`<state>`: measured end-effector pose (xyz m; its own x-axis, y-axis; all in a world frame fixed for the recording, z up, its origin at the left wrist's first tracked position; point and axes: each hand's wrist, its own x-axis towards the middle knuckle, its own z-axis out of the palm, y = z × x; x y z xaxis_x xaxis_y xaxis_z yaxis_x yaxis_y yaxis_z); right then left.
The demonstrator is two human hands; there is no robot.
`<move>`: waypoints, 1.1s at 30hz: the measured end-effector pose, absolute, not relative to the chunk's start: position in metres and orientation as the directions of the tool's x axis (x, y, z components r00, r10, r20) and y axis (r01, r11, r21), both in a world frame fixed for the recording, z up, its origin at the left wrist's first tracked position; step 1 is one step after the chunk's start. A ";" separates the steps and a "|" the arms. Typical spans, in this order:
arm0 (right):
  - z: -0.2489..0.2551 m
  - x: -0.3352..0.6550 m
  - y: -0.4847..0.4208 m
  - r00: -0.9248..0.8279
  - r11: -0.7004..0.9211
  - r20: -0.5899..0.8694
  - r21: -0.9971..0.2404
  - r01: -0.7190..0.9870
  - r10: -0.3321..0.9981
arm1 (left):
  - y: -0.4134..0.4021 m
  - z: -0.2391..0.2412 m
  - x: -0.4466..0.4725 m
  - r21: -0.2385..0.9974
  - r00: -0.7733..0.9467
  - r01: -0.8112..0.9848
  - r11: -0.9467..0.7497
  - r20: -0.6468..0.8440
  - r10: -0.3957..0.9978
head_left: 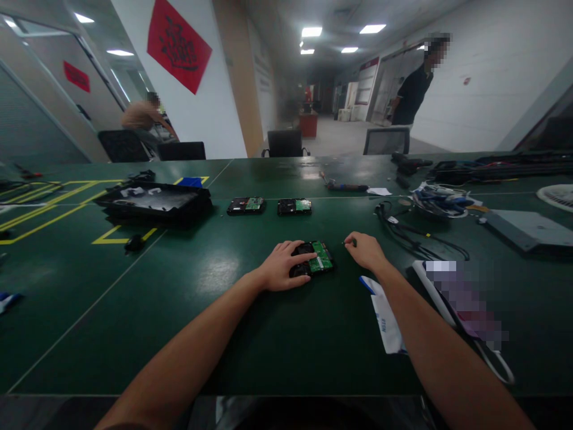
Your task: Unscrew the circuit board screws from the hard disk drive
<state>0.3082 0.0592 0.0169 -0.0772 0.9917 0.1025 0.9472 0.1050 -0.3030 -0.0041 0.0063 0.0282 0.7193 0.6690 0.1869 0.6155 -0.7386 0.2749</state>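
Note:
Front and centre on the green table lies a hard drive (323, 257), its green circuit board facing up. My left hand (286, 267) grips it across its left half, thumb along the near edge and the other fingers over the top and far side. Just right of the drive, apart from it, my right hand (367, 252) is closed in a pinch; whatever tiny thing sits at the fingertips is too small to name. Farther back rest two more drives, one on the left (246, 205) and one on the right (294, 206), both with boards up.
Under my right forearm is a white and blue packet (385, 322), with a phone-like object (461, 298) beside it. Black cables (403, 233), a cable bundle (441, 200) and a grey metal box (530, 230) lie right. A black tray (152, 203) stands left; a slim tool (344, 186) lies behind.

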 end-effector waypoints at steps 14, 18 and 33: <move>0.011 0.311 0.063 -0.061 0.090 0.114 -0.270 0.959 0.992 | 0.009 0.026 -0.004 0.283 0.715 0.608 -0.741 0.211 0.667; 0.012 0.309 0.063 -0.078 0.111 0.130 -0.266 0.958 0.988 | 0.010 0.024 -0.005 0.283 0.718 0.597 -0.751 0.230 0.657; 0.009 0.307 0.067 -0.117 0.159 0.164 -0.275 0.948 0.979 | 0.009 0.026 -0.005 0.282 0.717 0.604 -0.746 0.218 0.663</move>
